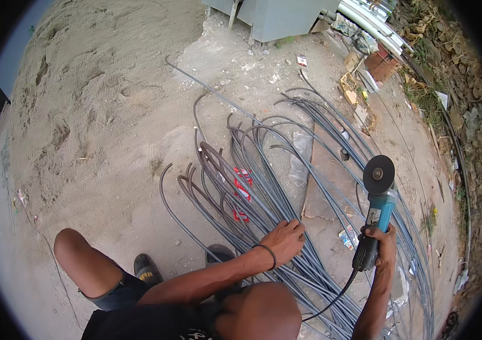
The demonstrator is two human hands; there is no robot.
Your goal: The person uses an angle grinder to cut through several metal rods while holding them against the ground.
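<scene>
My left hand [284, 241], a dark band at its wrist, rests on the bundle of long grey steel rods [275, 195], its fingers curled around some of them. In my right hand [387, 245] is an angle grinder [381, 211] with a blue-green body and a black grip. The grinder points away from me, its round dark disc [378, 174] facing up and apart from the rods my left hand holds. A black cord [340, 293] runs from its rear end down to the left. Several rods have bent, hooked far ends.
A brown flat board [326, 195] and clear plastic [301, 158] lie under and beside the rods. My shoe [147, 270] stands left of the bundle. Farther off are a grey metal box [278, 20], white pipes [374, 25] and a rubble-covered bank [468, 113]; sandy ground [93, 113] spreads left.
</scene>
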